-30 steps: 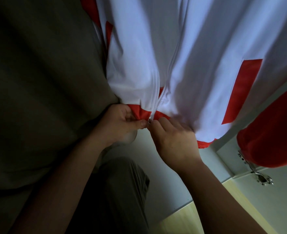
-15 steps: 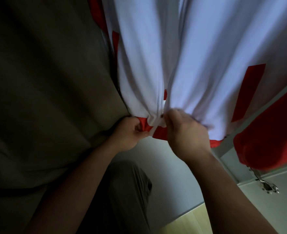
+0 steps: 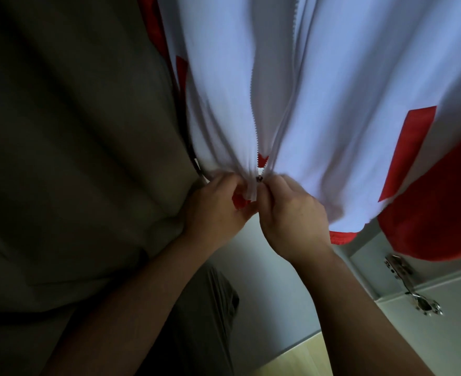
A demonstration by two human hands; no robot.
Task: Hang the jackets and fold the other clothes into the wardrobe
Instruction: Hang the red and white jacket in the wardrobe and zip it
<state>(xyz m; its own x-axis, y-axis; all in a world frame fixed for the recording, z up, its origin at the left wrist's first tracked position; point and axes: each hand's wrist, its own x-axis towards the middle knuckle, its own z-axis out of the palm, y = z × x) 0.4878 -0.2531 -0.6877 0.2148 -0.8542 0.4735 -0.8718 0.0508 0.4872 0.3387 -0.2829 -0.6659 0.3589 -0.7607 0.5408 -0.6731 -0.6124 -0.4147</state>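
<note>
A white jacket with red trim (image 3: 332, 90) hangs in front of me, its front zipper open above a small dark slider (image 3: 259, 179) near the hem. My left hand (image 3: 215, 210) pinches the left bottom edge with its red hem. My right hand (image 3: 291, 213) pinches the right zipper edge just beside the slider. Both hands meet at the bottom of the zipper. The hanger is out of view above.
A dark olive garment (image 3: 74, 145) hangs close on the left. The jacket's red sleeve (image 3: 438, 213) hangs at right, above a metal door hinge (image 3: 411, 286) on the pale wardrobe panel (image 3: 454, 335). My dark trouser leg (image 3: 196, 321) and light wood floor (image 3: 297, 356) lie below.
The slider has risen a little and my hands have closed in together at the zipper's bottom. The view has tilted, so the jacket sits lower in frame.
</note>
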